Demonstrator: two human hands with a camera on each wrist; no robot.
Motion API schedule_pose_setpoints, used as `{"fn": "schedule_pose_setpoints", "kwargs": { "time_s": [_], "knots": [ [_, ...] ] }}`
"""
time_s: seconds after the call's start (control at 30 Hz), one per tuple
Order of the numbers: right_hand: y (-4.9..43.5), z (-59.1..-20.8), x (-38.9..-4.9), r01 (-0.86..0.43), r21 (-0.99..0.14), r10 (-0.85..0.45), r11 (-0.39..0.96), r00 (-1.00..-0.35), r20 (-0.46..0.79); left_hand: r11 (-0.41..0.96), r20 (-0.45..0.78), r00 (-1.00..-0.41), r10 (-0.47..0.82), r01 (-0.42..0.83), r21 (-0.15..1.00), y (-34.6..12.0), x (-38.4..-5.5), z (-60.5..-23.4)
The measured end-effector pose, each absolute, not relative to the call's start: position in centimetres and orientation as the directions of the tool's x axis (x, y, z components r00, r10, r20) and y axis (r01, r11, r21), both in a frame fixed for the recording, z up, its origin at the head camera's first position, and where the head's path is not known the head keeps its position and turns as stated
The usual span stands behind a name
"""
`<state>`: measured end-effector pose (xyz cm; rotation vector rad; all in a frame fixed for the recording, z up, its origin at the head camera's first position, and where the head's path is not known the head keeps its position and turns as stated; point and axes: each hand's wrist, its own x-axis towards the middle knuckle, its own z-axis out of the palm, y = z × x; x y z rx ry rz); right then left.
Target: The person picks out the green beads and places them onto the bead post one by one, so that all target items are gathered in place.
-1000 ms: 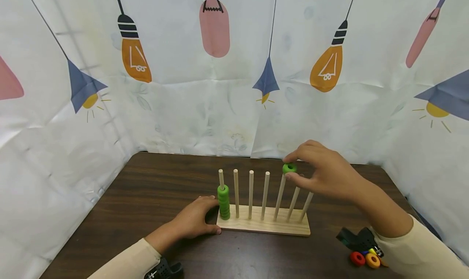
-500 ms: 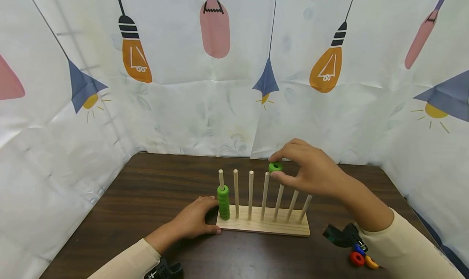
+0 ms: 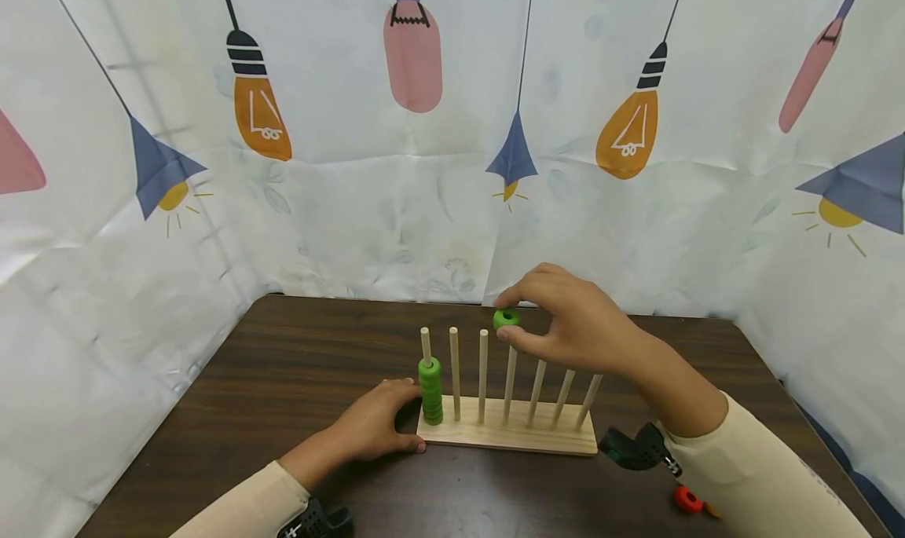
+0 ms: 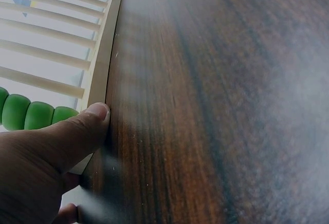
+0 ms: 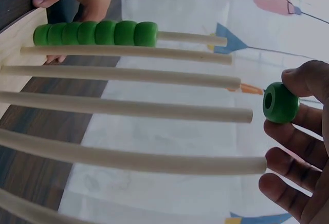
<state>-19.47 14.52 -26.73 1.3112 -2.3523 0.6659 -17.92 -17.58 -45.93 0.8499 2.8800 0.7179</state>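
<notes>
A wooden peg rack [image 3: 505,436] with a row of upright pegs stands on the dark table. Its leftmost peg carries a stack of green beads [image 3: 430,393], the peg's tip showing above them. My left hand [image 3: 378,422] grips the rack's left end, thumb [image 4: 92,121] along the front edge of the base and fingers round the back. Between thumb and fingers my right hand [image 3: 576,318] pinches one loose green bead [image 5: 280,103], its hole showing. In the head view this bead overlaps the top of the middle peg; the right wrist view shows it just beyond the peg tips.
A red bead [image 3: 687,499] and part of an orange one [image 3: 711,510] lie on the table [image 3: 339,342] at the front right, beside the right sleeve. A white curtain [image 3: 339,224] printed with lamps hangs behind the table. Both wrists wear black straps.
My right hand has carried the green bead leftward above the pegs, from the right part of the rack to the middle. My left hand stays at the rack's end.
</notes>
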Motion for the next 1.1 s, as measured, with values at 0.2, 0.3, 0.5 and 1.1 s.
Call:
{"fn": "schedule_pose_setpoints", "kwargs": {
  "time_s": [0.2,0.3,0.5,1.1],
  "knots": [
    [13.5,-26.7,-19.6,-0.86,-0.231,-0.693,0.454,-0.504,0.515,0.738,0.081,-0.847,0.525,0.5,0.452,-17.6,-17.8,-45.8],
    [13.0,-26.8,-19.6,-0.852,-0.242,-0.693,0.465,-0.52,0.5,0.728,0.092,-0.843,0.53,0.508,0.46,-17.5,-17.8,-45.8],
    [12.1,-26.9,-19.7,-0.834,-0.257,-0.692,0.489,-0.55,0.468,0.722,0.102,-0.839,0.534,0.516,0.461,-17.6,-17.9,-45.9],
    [9.2,-26.8,-20.1,-0.819,-0.306,-0.704,0.486,-0.574,0.418,0.713,0.112,-0.837,0.536,0.519,0.471,-17.9,-17.8,-46.0]
  ]
}}
